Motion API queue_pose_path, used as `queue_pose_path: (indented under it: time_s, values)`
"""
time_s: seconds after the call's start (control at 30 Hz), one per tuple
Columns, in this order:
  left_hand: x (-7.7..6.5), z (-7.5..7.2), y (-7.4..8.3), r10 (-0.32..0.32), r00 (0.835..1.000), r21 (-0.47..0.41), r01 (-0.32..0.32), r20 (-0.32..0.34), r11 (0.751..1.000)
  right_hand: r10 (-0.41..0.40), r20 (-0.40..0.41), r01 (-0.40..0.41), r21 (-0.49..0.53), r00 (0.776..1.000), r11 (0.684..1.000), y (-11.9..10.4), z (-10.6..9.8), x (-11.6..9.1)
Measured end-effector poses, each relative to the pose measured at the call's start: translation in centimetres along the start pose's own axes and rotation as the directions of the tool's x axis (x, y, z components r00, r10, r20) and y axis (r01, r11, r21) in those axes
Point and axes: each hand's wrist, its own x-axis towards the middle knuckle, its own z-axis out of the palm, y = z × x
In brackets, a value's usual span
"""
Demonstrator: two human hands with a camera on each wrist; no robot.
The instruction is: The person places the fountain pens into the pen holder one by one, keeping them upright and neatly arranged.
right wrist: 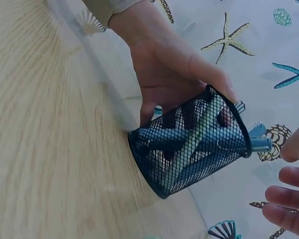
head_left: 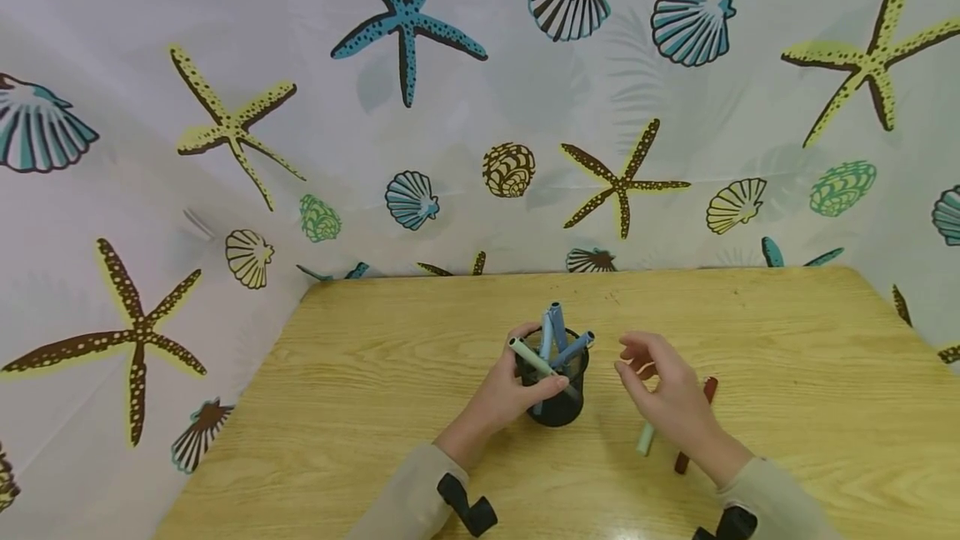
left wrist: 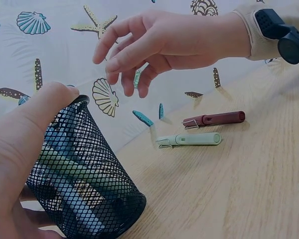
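Observation:
My left hand grips a black wire-mesh pen cup, fingers around its side and thumb up at the rim. Inside lean a light green pen and several blue pens, their ends sticking out over the rim. The cup's base is right at the tabletop in the right wrist view. To the right of the cup, my right hand hovers with loosely bent fingers and holds nothing. Below it, a light green pen and a dark red pen lie side by side on the table, partly hidden by that hand in the head view.
The wooden table reaches back to a white curtain printed with starfish and shells, which also hangs along both sides. Each sleeve carries a black strapped device at the wrist.

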Motion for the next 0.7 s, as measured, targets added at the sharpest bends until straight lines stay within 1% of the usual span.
queue_pose_path:
  time_s: [0.17, 0.4, 0.5, 0.53, 0.6, 0.7]
  values:
    - [-0.1, 0.0, 0.0, -0.006, 1.0, 0.0, 0.006, 0.008, 1.0, 0.055, 0.0, -0.055, 0.0, 0.999, 0.999, 0.3, -0.9, -0.7]
    - [-0.2, 0.0, 0.1, -0.014, 1.0, 0.012, 0.014, 0.005, 1.0, 0.063, -0.012, -0.064, -0.053, 0.998, 0.997, 1.0, -2.1, -1.3]
    - [-0.1, -0.1, 0.0, -0.012, 1.0, 0.012, 0.012, 0.001, 1.0, 0.118, -0.006, -0.118, -0.095, 0.993, 0.988, 1.4, -2.6, -1.4]
    - [0.0, -0.1, -0.3, -0.012, 1.0, 0.013, 0.012, -0.001, 1.0, 0.149, -0.005, -0.148, -0.111, 0.989, 0.983, 1.5, -2.8, -1.5]
    - [0.3, -0.1, -1.1, -0.01, 1.0, 0.013, 0.01, -0.005, 1.0, 0.231, 0.002, -0.229, -0.14, 0.973, 0.963, 1.7, -3.2, -1.6]
    - [0.8, -0.1, -2.4, -0.008, 1.0, 0.015, 0.008, -0.011, 1.0, 0.359, 0.03, -0.347, -0.183, 0.933, 0.92, 1.9, -3.8, -1.8]
